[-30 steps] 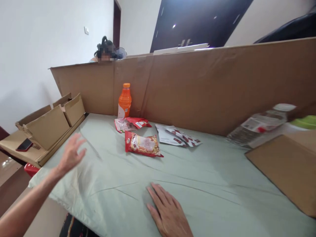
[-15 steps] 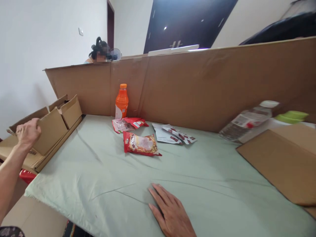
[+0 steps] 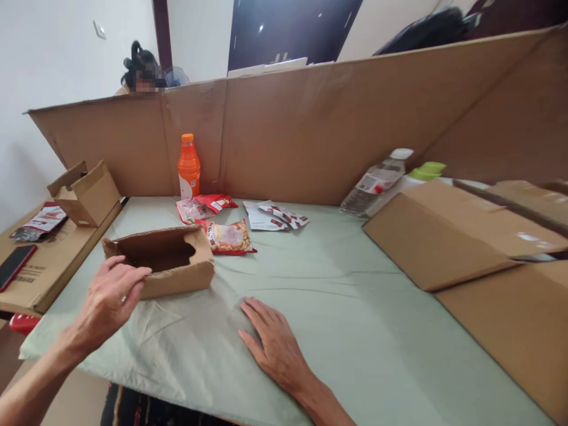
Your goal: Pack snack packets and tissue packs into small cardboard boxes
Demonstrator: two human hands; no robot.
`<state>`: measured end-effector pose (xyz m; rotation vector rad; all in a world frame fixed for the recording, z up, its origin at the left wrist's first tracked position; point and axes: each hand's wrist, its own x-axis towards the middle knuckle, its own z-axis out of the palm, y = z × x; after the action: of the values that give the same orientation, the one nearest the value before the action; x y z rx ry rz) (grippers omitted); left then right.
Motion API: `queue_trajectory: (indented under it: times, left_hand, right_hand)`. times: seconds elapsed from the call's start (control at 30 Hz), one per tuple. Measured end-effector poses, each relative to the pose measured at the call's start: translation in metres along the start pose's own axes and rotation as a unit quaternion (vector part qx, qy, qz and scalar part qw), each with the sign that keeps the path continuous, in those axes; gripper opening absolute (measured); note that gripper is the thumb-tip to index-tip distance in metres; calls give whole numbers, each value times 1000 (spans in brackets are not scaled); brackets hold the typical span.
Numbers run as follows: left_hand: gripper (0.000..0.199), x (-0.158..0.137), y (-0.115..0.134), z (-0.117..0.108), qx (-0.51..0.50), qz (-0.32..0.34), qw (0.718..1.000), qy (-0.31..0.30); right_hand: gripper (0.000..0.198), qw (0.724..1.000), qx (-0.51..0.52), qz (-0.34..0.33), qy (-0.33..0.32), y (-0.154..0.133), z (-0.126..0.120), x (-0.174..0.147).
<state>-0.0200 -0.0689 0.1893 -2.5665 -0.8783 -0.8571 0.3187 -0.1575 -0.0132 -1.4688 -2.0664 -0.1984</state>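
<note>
My left hand (image 3: 113, 296) grips the near left edge of an open-topped cardboard box (image 3: 180, 281), fingers over its rim and thumb on the outside. The box has a cut-out notch at its right end, and its inside looks dark. It partly covers a red snack packet (image 3: 231, 236) just behind its right end. My right hand (image 3: 270, 337) lies palm down on the pale green cloth (image 3: 355, 331), fingers stretched out, holding nothing. Farther back are a red-and-pink packet (image 3: 195, 208) and two white-and-dark-red packets (image 3: 270, 216). An orange drink bottle (image 3: 189, 168) stands upright behind them.
A tall cardboard wall (image 3: 284, 142) closes off the back. To the left, a second open box (image 3: 89, 192), a silver-and-red pouch (image 3: 39, 222) and a phone (image 3: 15, 266) rest on a flat carton. At right, a clear bottle (image 3: 375, 183) leans by cardboard flaps (image 3: 439, 236). Someone's head shows beyond the wall.
My left hand has brought the cardboard box from the flat carton at left onto the cloth, in front of the packets. My right hand still lies flat. The view has turned right.
</note>
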Motion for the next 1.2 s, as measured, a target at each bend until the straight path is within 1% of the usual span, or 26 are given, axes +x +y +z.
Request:
queue_trajectory:
  times: [0.1, 0.23, 0.33, 0.43, 0.63, 0.73, 0.77, 0.83, 0.93, 1.0, 1.03, 1.07, 1.1, 1.13, 1.2]
  left_hand:
    - [26, 16, 28, 6, -45, 19, 999, 10]
    - [27, 28, 46, 0, -95, 46, 994, 9]
    - [29, 27, 52, -10, -116, 52, 992, -18]
    - [29, 23, 56, -13, -121, 47, 991, -27]
    - [27, 21, 62, -4, -107, 35, 994, -6]
    - [27, 18, 61, -2, -90, 36, 995, 0]
    - [29, 15, 60, -3, -87, 28, 996, 5]
    - [44, 5, 57, -4, -86, -14, 996, 29]
    - [72, -18, 48, -2, -107, -121, 982, 98]
    - [82, -36, 40, 5, -115, -177, 967, 140]
    - [84, -45, 36, 10, -119, -199, 962, 142]
    - [85, -55, 32, 17, -127, -221, 958, 129]
    - [87, -63, 28, 25, -144, -248, 953, 99]
    - [88, -71, 24, 33, -167, -278, 944, 58]
    - [84, -82, 19, 49, -218, -334, 917, -24]
  right_hand:
    - [54, 999, 47, 13, -1, 1, -2, 0]
    - [60, 994, 105, 35, -11, 1, -5, 2]
    - [62, 990, 132, 50, -24, 0, -5, 3]
    - [62, 989, 139, 42, -30, -1, -5, 3]
    - [54, 986, 155, 34, -46, 3, -11, 4]
    - [50, 986, 154, 31, -54, 4, -16, 7]
    - [50, 986, 153, 30, -57, 4, -17, 7]
    - [50, 986, 152, 30, -60, 4, -18, 7]
    - [50, 986, 150, 33, -61, 5, -17, 6]
    - [51, 986, 149, 35, -61, 6, -14, 4]
    - [51, 987, 147, 36, -61, 6, -13, 3]
    - [51, 987, 146, 37, -60, 7, -11, 2]
    - [51, 987, 145, 38, -59, 8, -10, 1]
    - [51, 987, 143, 38, -59, 8, -9, 0]
    - [50, 988, 140, 36, -59, 8, -9, 0]
